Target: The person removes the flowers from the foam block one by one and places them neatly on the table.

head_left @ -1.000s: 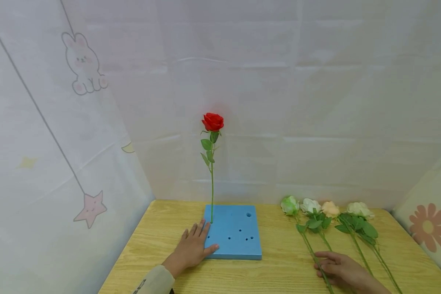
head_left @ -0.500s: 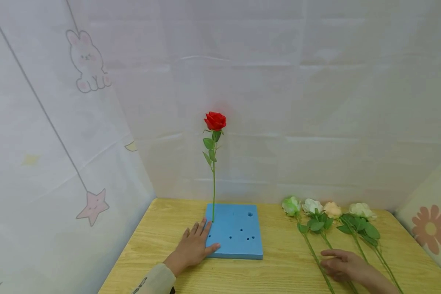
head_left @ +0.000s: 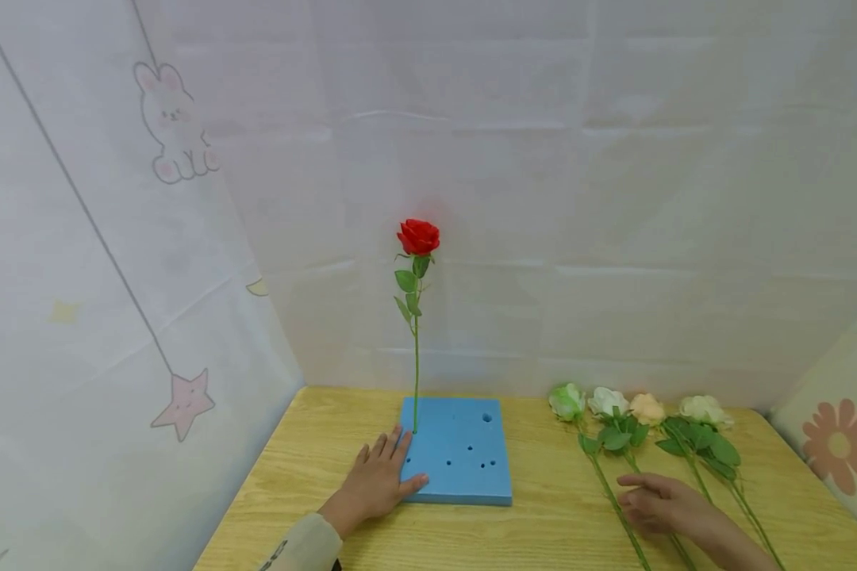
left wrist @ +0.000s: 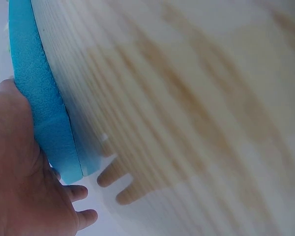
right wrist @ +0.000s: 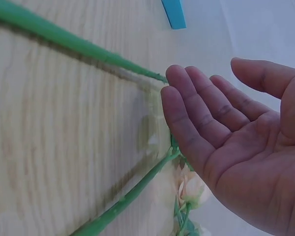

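Observation:
A red rose [head_left: 418,237] stands upright in a hole of the blue foam block [head_left: 464,476]. My left hand [head_left: 374,484] rests spread over the block's left edge, with the thumb on its front corner; the left wrist view shows the block's side [left wrist: 37,83] by the thumb. On the right my right hand [head_left: 660,507] hovers over the flower stems, fingers slightly bent and holding nothing. Nearest to it are the stems of the green-white rose [head_left: 566,402] and the white rose [head_left: 608,400]. In the right wrist view two green stems [right wrist: 78,43] lie beyond the fingers.
A peach rose [head_left: 647,408] and a cream rose [head_left: 703,409] lie farther right, heads toward the back and stems toward me. The block has several holes [head_left: 487,417]. A white printed curtain [head_left: 543,198] encloses the wooden table [head_left: 543,523] at the back and sides.
My right hand has drawn slightly right, off the green-white rose's stem, and lifted a little. The left hand keeps its place on the block.

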A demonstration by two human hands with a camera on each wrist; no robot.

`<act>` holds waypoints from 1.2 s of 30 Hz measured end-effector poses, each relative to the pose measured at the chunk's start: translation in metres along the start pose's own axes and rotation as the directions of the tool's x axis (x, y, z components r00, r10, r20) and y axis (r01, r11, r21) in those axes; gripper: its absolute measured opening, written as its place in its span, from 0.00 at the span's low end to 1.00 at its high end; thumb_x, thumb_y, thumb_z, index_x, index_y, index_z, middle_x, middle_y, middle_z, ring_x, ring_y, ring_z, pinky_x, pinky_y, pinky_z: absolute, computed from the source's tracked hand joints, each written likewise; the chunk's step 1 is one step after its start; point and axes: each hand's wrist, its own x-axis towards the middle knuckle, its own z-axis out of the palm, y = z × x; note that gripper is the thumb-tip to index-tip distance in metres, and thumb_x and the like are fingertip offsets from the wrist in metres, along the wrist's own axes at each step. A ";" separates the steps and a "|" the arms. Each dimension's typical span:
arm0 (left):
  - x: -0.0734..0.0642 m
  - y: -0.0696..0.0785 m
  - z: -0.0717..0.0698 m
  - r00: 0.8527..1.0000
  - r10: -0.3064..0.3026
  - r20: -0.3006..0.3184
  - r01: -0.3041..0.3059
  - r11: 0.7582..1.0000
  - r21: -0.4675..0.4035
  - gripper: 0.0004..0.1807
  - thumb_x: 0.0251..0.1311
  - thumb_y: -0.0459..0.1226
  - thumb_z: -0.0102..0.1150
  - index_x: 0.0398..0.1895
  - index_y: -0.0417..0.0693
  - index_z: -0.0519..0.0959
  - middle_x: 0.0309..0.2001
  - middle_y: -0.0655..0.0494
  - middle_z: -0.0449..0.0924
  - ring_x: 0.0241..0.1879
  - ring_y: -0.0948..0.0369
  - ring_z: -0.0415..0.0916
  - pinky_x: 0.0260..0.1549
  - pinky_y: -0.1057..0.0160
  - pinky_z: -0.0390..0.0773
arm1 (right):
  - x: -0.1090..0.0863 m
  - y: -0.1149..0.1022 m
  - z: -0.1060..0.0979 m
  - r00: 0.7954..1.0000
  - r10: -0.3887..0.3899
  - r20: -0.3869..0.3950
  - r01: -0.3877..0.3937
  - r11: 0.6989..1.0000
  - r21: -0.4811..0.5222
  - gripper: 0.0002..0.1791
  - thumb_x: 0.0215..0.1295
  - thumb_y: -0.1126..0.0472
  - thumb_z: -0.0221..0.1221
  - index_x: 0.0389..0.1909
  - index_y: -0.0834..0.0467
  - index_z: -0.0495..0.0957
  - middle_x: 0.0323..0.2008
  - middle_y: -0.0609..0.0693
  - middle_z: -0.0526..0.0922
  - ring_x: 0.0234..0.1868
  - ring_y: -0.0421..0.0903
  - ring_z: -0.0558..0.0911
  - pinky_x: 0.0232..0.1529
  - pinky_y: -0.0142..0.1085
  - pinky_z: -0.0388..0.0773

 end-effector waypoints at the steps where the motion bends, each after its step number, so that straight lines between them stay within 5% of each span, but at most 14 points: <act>1: 0.000 0.000 0.000 1.000 -0.001 0.002 0.001 1.000 0.000 0.53 0.67 0.74 0.32 0.83 0.49 0.48 0.82 0.44 0.42 0.77 0.37 0.49 0.68 0.29 0.54 | 0.001 -0.002 0.001 1.000 -0.005 -0.004 0.005 1.000 -0.003 0.31 0.83 0.57 0.47 0.72 0.78 0.55 0.58 0.64 0.81 0.57 0.61 0.82 0.55 0.52 0.81; 8: 0.001 -0.001 0.002 1.000 -0.002 0.012 0.002 1.000 -0.002 0.52 0.67 0.73 0.33 0.83 0.49 0.48 0.82 0.45 0.41 0.77 0.37 0.48 0.68 0.29 0.52 | 0.008 -0.013 0.008 0.999 -0.012 -0.033 0.010 0.998 -0.059 0.33 0.82 0.55 0.49 0.74 0.76 0.55 0.62 0.69 0.76 0.60 0.64 0.79 0.57 0.54 0.79; 18: -0.002 0.003 -0.004 1.000 -0.009 0.023 0.009 1.000 0.002 0.53 0.67 0.74 0.32 0.83 0.49 0.47 0.82 0.45 0.41 0.78 0.38 0.48 0.69 0.30 0.51 | 0.022 -0.028 0.018 0.996 -0.082 0.031 0.084 0.995 -0.056 0.34 0.83 0.55 0.46 0.75 0.76 0.51 0.67 0.74 0.70 0.63 0.66 0.76 0.61 0.53 0.76; 36: 0.000 -0.001 0.002 1.000 0.007 -0.017 -0.007 1.000 0.010 0.53 0.66 0.74 0.32 0.83 0.48 0.48 0.82 0.44 0.43 0.77 0.36 0.48 0.68 0.29 0.51 | 0.038 -0.047 0.035 0.994 -0.102 -0.027 0.099 0.992 -0.079 0.33 0.80 0.54 0.52 0.74 0.71 0.59 0.63 0.64 0.77 0.60 0.60 0.80 0.60 0.53 0.77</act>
